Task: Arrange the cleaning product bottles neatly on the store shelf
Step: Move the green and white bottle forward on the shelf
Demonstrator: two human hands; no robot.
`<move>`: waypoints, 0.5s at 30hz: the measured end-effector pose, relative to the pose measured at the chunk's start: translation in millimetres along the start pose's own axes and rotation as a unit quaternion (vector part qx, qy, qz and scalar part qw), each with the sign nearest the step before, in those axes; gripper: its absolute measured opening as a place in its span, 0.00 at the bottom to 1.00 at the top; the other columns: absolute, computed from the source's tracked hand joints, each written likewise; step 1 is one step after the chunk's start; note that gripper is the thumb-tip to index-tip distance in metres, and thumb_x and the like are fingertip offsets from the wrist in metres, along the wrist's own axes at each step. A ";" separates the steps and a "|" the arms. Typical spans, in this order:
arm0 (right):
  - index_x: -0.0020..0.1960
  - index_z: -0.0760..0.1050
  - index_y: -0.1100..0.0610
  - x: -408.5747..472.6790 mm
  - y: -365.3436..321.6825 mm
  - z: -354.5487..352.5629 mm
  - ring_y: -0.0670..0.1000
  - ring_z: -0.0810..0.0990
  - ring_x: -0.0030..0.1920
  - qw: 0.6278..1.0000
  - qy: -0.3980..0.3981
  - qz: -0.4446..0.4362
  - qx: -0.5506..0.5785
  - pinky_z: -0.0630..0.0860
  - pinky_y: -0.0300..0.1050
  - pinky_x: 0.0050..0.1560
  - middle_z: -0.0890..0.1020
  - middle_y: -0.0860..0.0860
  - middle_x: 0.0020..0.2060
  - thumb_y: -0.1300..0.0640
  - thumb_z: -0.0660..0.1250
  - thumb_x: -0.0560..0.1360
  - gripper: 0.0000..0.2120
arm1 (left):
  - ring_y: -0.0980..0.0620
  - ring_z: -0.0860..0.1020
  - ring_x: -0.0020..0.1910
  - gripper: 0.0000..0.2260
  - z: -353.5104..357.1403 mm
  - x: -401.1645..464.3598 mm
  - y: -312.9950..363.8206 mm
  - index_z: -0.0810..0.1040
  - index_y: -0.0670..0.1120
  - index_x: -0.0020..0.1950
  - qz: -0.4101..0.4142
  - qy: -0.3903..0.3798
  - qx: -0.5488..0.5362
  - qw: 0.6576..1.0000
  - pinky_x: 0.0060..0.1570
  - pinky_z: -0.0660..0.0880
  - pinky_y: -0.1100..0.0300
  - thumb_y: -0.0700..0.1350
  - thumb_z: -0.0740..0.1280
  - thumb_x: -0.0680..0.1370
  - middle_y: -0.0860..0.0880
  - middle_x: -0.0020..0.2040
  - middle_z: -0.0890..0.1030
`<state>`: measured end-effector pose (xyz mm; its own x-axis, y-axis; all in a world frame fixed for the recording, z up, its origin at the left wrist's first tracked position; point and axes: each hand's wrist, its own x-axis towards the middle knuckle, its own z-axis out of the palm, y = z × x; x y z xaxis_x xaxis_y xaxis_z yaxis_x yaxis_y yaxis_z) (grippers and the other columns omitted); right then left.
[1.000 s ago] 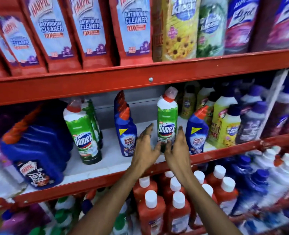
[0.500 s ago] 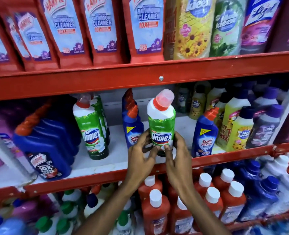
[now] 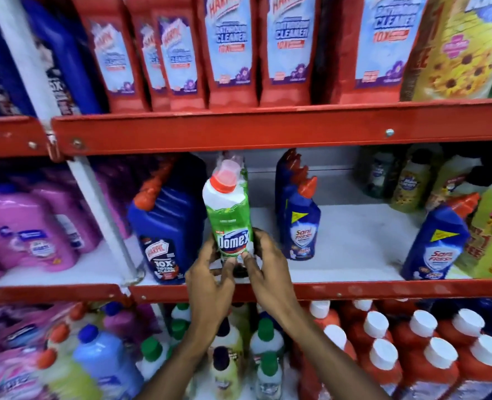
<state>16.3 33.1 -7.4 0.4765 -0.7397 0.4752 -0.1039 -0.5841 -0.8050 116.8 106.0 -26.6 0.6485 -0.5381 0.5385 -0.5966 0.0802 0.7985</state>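
A green and white Domex bottle [image 3: 229, 217] with a red cap stands upright near the front of the middle shelf [image 3: 354, 290]. My left hand [image 3: 210, 281] and my right hand [image 3: 263, 269] both grip its base from either side. Right behind it I see the top of another Domex bottle [image 3: 240, 166], mostly hidden. To its left stands a blue Harpic bottle [image 3: 164, 235]. To its right a row of blue Sani Fresh bottles [image 3: 301, 226] runs to the back, and one more Sani Fresh bottle [image 3: 435, 243] stands further right.
Red Harpic bathroom cleaner pouches [image 3: 230, 50] fill the upper shelf. Yellow and green bottles [image 3: 412, 183] crowd the middle shelf's right end, pink bottles [image 3: 28, 226] sit left of a white upright [image 3: 100, 209]. Orange bottles with white caps [image 3: 412, 350] pack the shelf below.
Both hands have carried the Domex bottle leftward along the middle shelf, from between the Sani Fresh bottles to in front of the other Domex bottle beside the blue Harpic bottle. The view shifted left.
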 end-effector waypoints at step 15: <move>0.80 0.57 0.52 -13.2 11.8 3.7 0.43 0.62 0.76 0.990 0.000 -0.034 -0.140 0.55 0.26 0.72 0.65 0.49 0.79 0.51 0.59 0.82 0.28 | 0.51 0.67 0.77 0.28 -13.9 -4.2 -17.8 0.63 0.49 0.80 0.073 0.051 0.135 0.987 0.76 0.66 0.51 0.49 0.65 0.80 0.47 0.79 0.68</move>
<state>12.0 37.2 -24.4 0.4908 -0.6960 0.5242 -0.3096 -0.7017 -0.6417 131.3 118.5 -39.3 0.5827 -0.4493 0.6772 -0.7820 -0.0829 0.6178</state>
